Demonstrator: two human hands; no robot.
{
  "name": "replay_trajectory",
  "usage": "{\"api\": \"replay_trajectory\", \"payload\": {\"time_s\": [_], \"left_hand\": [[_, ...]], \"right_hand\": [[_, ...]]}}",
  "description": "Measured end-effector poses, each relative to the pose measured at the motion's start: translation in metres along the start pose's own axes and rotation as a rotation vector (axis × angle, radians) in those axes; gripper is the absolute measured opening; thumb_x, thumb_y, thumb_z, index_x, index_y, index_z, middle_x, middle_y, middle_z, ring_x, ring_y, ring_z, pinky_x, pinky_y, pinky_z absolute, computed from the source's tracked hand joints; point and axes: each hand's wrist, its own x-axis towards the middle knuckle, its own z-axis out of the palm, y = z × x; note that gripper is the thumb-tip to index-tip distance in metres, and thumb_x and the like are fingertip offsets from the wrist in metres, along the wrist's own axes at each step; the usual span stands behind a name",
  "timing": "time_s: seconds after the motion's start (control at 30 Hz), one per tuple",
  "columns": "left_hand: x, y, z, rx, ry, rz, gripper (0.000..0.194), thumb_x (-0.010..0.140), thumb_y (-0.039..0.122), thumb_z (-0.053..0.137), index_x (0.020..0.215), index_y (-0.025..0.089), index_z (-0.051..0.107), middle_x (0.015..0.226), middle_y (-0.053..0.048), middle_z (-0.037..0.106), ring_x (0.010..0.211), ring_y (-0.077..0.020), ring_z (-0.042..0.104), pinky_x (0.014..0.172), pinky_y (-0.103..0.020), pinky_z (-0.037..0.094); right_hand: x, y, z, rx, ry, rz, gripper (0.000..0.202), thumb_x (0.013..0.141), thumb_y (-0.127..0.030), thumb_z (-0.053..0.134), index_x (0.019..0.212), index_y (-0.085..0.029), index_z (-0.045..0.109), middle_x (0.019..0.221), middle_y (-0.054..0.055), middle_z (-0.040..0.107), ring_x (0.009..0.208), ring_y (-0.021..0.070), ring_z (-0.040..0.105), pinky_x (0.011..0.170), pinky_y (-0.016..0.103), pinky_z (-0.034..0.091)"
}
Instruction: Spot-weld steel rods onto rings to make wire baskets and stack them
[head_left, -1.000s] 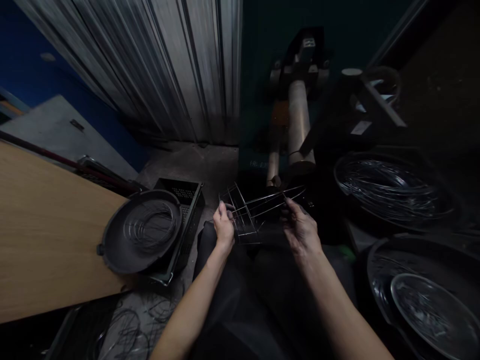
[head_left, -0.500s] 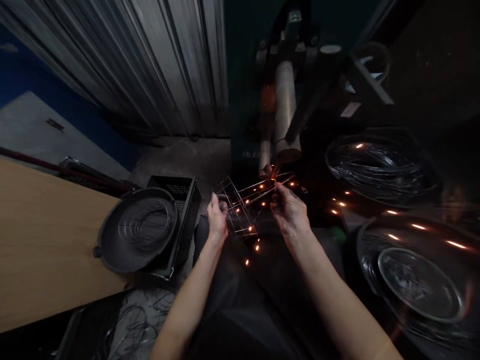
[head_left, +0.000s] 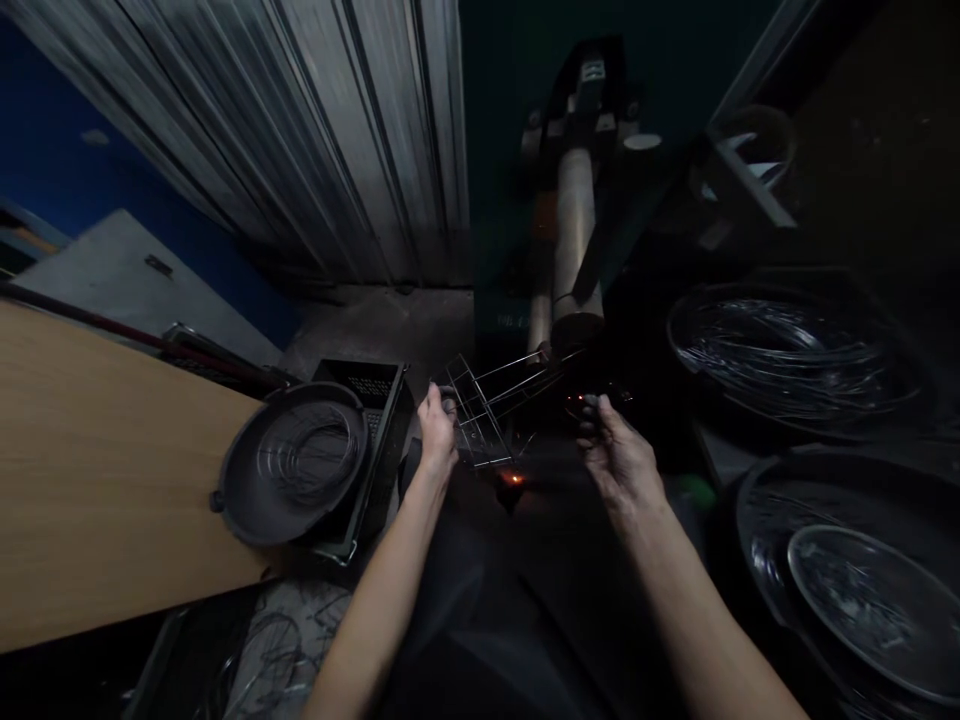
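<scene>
My left hand is closed on the near left end of a wire frame made of thin crossed metal rods. The far end of this frame reaches up to the lower tip of a spot welding machine, which has two thick cylindrical arms. To the right of the frame and apart from it is my right hand, its thumb and fingers pinched together. Whatever may be between those fingertips is too small and dark to make out. An orange spark glows below the frame.
On the left, a dark round basin with wire rings rests on a black crate, beside a wooden board. To the right are a basin of wire pieces and another basin holding a round dish.
My right hand has drawn back from the welder's tip, rightward and down. The spray of sparks has died to a few glowing specks. My left hand still holds the frame.
</scene>
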Motion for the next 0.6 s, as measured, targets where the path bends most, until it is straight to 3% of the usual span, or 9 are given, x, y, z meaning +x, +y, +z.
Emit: {"api": "replay_trajectory", "payload": {"time_s": [0.1,0.2,0.33,0.43,0.53,0.6], "left_hand": [[0.002,0.007,0.002,-0.031,-0.017,-0.019,0.035,0.085,0.046,0.053,0.069,0.015,0.054,0.049,0.007,0.034,0.041,-0.0039,0.028,0.043,-0.017,0.021],[0.001,0.006,0.001,-0.031,-0.009,-0.016,0.037,0.085,0.047,0.053,0.066,0.015,0.053,0.049,0.007,0.034,0.041,-0.0039,0.027,0.042,-0.018,0.020],[-0.019,-0.012,-0.016,-0.037,-0.036,0.004,0.042,0.083,0.053,0.053,0.066,0.015,0.053,0.048,0.006,0.033,0.041,-0.0046,0.027,0.041,-0.018,0.019],[-0.042,-0.019,-0.031,-0.037,-0.047,0.036,0.045,0.082,0.056,0.054,0.065,0.015,0.056,0.047,0.006,0.033,0.041,-0.0049,0.028,0.041,-0.018,0.020],[-0.052,0.000,-0.053,-0.004,-0.023,0.162,0.046,0.084,0.056,0.053,0.065,0.015,0.061,0.045,0.006,0.031,0.040,-0.0053,0.027,0.041,-0.019,0.021],[-0.049,0.028,-0.083,0.036,0.067,0.275,0.044,0.085,0.052,0.053,0.065,0.015,0.062,0.043,0.005,0.033,0.040,-0.0060,0.030,0.042,-0.020,0.022]], "right_hand": [[0.002,0.001,-0.007,-0.046,-0.044,-0.011,0.038,0.050,-0.034,0.088,0.076,-0.015,0.068,0.069,-0.002,0.061,0.053,0.0056,0.050,0.041,0.015,0.035],[0.007,0.006,-0.040,-0.281,-0.048,-0.152,0.042,0.052,-0.045,0.084,0.079,-0.017,0.069,0.072,0.001,0.063,0.059,0.0110,0.053,0.050,0.021,0.040],[0.022,0.019,-0.114,-1.108,-0.007,-0.651,0.032,0.072,-0.048,0.066,0.087,-0.020,0.072,0.090,0.009,0.067,0.086,0.0252,0.057,0.078,0.039,0.044],[0.043,0.025,-0.157,-1.664,-0.048,-0.824,0.031,0.081,-0.043,0.053,0.088,-0.020,0.072,0.095,0.016,0.065,0.093,0.0330,0.054,0.081,0.049,0.039],[0.068,0.022,-0.168,-1.925,-0.197,-0.748,0.033,0.081,-0.046,0.048,0.085,-0.024,0.072,0.089,0.016,0.065,0.088,0.0354,0.057,0.076,0.051,0.038],[0.081,0.018,-0.161,-1.975,-0.252,-0.546,0.029,0.076,-0.048,0.051,0.079,-0.027,0.071,0.081,0.017,0.064,0.078,0.0336,0.060,0.066,0.047,0.039]]}}
